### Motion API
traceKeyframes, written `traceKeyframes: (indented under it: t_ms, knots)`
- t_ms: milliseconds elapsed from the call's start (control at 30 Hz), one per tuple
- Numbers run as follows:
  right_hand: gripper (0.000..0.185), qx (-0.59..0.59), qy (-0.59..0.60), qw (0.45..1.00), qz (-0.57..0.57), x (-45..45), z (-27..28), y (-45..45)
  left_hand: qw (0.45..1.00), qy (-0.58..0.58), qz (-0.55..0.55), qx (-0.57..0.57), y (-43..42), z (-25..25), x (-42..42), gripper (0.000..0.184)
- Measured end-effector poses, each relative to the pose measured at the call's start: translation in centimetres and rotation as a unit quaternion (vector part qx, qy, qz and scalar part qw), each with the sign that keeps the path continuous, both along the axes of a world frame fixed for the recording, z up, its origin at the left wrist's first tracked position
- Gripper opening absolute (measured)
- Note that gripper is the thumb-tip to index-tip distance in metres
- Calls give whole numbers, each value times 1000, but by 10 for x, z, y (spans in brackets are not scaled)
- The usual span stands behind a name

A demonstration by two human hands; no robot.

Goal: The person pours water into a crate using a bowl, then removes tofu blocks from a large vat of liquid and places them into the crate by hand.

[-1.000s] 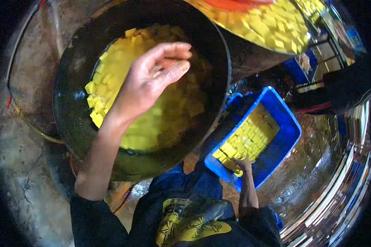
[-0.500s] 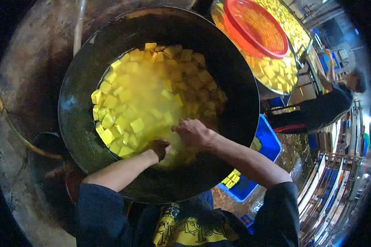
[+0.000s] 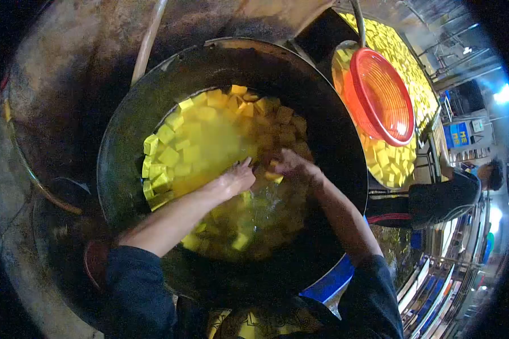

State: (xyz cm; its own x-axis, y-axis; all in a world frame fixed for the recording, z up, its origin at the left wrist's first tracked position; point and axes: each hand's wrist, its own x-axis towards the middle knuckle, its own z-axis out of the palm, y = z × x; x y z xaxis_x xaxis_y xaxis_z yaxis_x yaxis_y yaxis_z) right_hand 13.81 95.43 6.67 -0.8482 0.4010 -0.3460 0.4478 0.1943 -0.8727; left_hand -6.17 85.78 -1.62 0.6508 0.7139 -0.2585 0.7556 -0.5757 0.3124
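A large dark wok (image 3: 124, 164) holds cloudy yellow liquid and many yellow tofu cubes (image 3: 167, 155), heaped mostly along its far and left sides. My left hand (image 3: 238, 179) is over the middle of the liquid, fingertips pointing away and apart, with no cube visible in it. Just to its right, my right hand (image 3: 293, 165) reaches down among shaded cubes. An orange-yellow cube (image 3: 275, 178) lies right by its fingertips. Shadow and blur hide whether those fingers grip it.
A red plastic basket (image 3: 373, 99) rests on another vessel of yellow cubes (image 3: 390, 164) at right. Behind it stands a wide tray of cubes (image 3: 390, 51). A blue crate (image 3: 331, 279) sits below the wok's right edge. A person (image 3: 444, 195) stands at far right.
Both hands have moved from the near part of the wok towards its middle and right. The near liquid is now rippled with fewer cubes showing. The view has shifted, with the wok lower in it.
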Motion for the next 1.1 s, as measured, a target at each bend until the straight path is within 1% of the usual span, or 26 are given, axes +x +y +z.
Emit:
traceKeyframes:
  t_ms: [33, 67, 100, 133, 167, 233, 300, 333, 367, 400, 433, 467, 533, 567, 600, 633, 700, 767, 800, 833, 867, 900, 967, 1033, 1067, 1100]
  knots:
    - [34, -142, 129, 977, -92, -7, 0, 15, 1000, 2, 8, -9, 13, -27, 11, 34]
    - [36, -276, 262, 911, -158, -13, 0, 29, 1000, 5, 16, -20, 23, -48, 20, 33]
    - [37, -182, 215, 942, -185, -26, -11, 50, 999, 8, 21, -26, 29, -52, 22, 33]
    - [38, -3, 77, 978, -193, -39, -32, 68, 999, 10, 26, -32, 35, -56, 24, 33]
    - [38, 189, -90, 961, -178, -52, -54, 80, 999, 28, 7, -17, 35, -51, 25, 30]
    - [39, 319, -252, 895, -185, -78, -97, 84, 997, 63, -31, 12, 30, -36, 25, 29]
    - [40, 373, -292, 857, -201, -95, -149, 74, 995, 82, -48, 20, 29, -30, 17, 30]
    - [41, 387, -286, 850, -213, -99, -170, 71, 939, -132, 191, -252, 28, -29, 11, 29]
    - [42, 358, -238, 873, -232, -94, -189, 73, 843, -232, 294, -386, 25, -33, 4, 32]
    - [42, 240, -138, 925, -259, -82, -208, 79, 709, -322, 402, -481, 22, -38, -4, 35]
    - [43, -26, 49, 948, -315, -63, -223, 85, 829, -313, 360, -291, 18, -49, -16, 35]
    - [43, -257, 169, 900, -310, -38, -235, 87, 906, -289, 297, -86, 16, -60, -26, 36]
    - [41, -317, 123, 877, -339, -26, -159, 75, 853, -387, 330, -118, 24, -24, -35, 39]
    - [40, -344, 101, 864, -354, -21, -136, 77, 689, -488, 406, -350, 30, 2, -42, 42]
    - [39, -371, 78, 849, -370, -12, -121, 80, 610, -551, 424, -380, 29, 12, -49, 36]
    - [49, -312, 103, 913, -241, -8, -117, 90, 608, -554, 423, -381, 28, 10, -53, 36]
    - [62, -246, 124, 955, -108, -1, -115, 92, 384, -703, 396, -449, 29, 6, -56, 30]
    - [34, -261, 173, 941, -128, -33, -34, 57, 363, -729, 416, -404, 35, -23, -47, 25]
    - [52, -341, 305, 882, -112, -38, -42, 52, 316, -749, 455, -363, 39, -36, -42, 26]
    - [52, -340, 305, 882, -112, -48, -30, 46, 268, -765, 491, -320, 42, -40, -36, 26]
    - [50, -235, 187, 947, -116, -58, -7, 40, 188, -733, 570, -319, 47, -5, -28, 27]
    - [49, -123, 63, 983, -118, -67, 6, 34, 189, -734, 568, -321, 47, -9, -25, 27]
    - [40, -155, 126, 971, -135, -78, -6, 27, 169, -809, 486, -284, 47, -3, -19, 29]
    - [27, 184, 39, 975, -117, -83, -8, 22, 191, -799, 492, -288, 47, 8, -17, 34]
    - [27, 186, 38, 975, -118, -87, -9, 20, 128, -806, 503, -285, 53, 5, -14, 31]
    - [32, 63, 65, 978, -186, -92, -10, 19, 63, -810, 512, -280, 58, 2, -8, 29]
